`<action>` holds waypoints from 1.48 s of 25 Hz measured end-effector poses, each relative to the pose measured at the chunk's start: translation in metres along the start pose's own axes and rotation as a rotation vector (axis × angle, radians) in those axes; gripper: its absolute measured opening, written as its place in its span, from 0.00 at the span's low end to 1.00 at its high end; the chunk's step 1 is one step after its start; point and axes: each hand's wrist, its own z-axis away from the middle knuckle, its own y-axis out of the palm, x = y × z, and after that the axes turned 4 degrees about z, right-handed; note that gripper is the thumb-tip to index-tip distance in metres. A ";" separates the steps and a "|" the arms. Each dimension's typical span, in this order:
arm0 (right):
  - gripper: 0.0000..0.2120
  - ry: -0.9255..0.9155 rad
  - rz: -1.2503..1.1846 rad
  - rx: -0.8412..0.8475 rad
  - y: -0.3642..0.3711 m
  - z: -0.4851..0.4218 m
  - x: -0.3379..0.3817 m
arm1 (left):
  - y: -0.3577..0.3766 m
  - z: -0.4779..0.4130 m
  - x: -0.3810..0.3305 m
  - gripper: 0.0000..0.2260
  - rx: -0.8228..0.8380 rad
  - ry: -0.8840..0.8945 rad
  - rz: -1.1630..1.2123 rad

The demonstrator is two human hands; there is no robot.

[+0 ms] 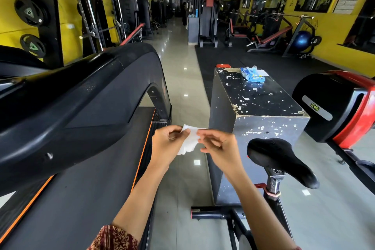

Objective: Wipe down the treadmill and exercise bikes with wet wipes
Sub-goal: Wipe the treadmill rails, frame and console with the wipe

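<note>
A white wet wipe (189, 140) hangs crumpled between both hands at the centre of the view. My left hand (166, 142) pinches its left edge and my right hand (218, 144) pinches its right edge with thumb and fingertips. The black treadmill (81, 107) with an orange-edged deck fills the left side, its arched handrail close to my left arm. An exercise bike with a black saddle (284, 160) stands to the right, just beside my right forearm. A blue pack of wet wipes (252, 74) lies on the far end of a black box.
The tall black box (263, 107) with chipped paint stands ahead between treadmill and bike. A red-and-black bike housing (341, 107) sits at the right. A glossy tiled aisle (180, 50) runs ahead between weight machines, benches and yellow walls.
</note>
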 end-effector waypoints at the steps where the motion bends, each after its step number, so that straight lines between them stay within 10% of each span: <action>1: 0.09 -0.020 0.015 0.017 0.007 0.001 -0.002 | 0.002 0.002 -0.003 0.02 0.038 0.030 0.033; 15: 0.10 -0.017 -0.023 -0.122 0.035 -0.009 0.000 | -0.011 0.005 -0.014 0.13 0.350 0.164 -0.233; 23: 0.07 0.026 0.089 -0.260 0.034 -0.022 -0.004 | -0.041 -0.014 0.004 0.11 0.040 0.125 -0.295; 37: 0.09 -0.189 -0.034 0.145 0.086 -0.047 0.002 | -0.081 0.013 -0.001 0.09 -0.259 0.015 -0.446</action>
